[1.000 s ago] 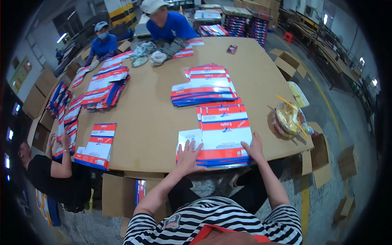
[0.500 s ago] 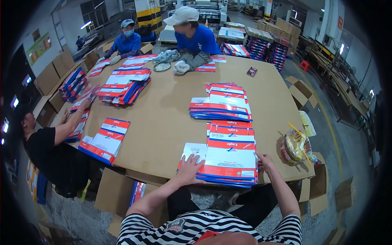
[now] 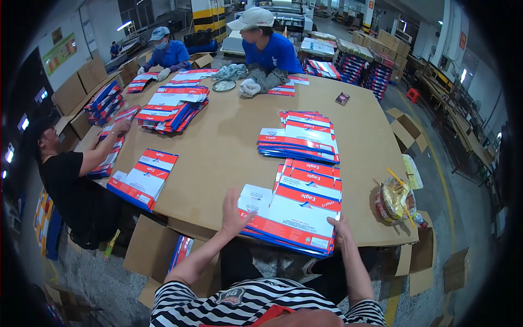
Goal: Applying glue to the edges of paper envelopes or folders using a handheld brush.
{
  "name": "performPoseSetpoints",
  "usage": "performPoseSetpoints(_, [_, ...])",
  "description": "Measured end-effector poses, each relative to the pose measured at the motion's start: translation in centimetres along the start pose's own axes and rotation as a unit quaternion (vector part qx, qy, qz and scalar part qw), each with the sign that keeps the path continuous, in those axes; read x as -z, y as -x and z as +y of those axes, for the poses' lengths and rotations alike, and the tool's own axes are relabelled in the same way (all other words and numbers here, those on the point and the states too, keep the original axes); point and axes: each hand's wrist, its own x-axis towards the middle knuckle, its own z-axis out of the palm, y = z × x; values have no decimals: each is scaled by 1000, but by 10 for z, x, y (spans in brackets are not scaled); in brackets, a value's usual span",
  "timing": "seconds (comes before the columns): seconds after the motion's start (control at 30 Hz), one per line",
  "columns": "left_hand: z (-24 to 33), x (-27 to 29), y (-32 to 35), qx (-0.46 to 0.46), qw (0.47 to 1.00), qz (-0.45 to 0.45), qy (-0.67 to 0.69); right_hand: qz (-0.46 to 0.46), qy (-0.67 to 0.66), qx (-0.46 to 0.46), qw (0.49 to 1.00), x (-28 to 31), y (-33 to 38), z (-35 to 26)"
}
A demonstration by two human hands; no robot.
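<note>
A stack of flat printed cartons [image 3: 305, 210], red, white and blue, lies slightly turned at the table edge in front of me. My left hand [image 3: 235, 213] is at the stack's left edge, fingers stretched upward and palm toward the cartons. At the right edge, my right hand [image 3: 341, 229] has its thumb on top and its other fingers at the side or beneath, partly hidden. Just beyond sits a second stack of the same cartons [image 3: 299, 137], its sheets unevenly layered.
The brown cardboard-topped table [image 3: 218, 147] also carries carton piles [image 3: 173, 106] on the left, a phone-sized dark item [image 3: 342, 98] and a wrapped tub [image 3: 393, 199]. Two co-workers in blue [image 3: 272, 54] stand across; another in black [image 3: 65, 174] works at left. Open boxes [image 3: 422, 256] flank the table.
The near stack has turned a little, its lower right corner swinging toward me. My left hand has slid off its top to the left edge; my right thumb now lies over the right edge.
</note>
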Motion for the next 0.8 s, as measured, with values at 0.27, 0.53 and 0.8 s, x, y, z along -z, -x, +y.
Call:
performPoseSetpoints(0.27, [-17,19,-17,331,804,-181,459,-27,-15,149,988,-24,30,-28])
performPoseSetpoints(0.53, [9,33,-66,208,872,-92,433,-73,66,275,956,-36,-32,-100])
performPoseSetpoints(0.8, [-19,-12,-22,147,933,-57,322,-95,160,206,961,-5,-58,-46])
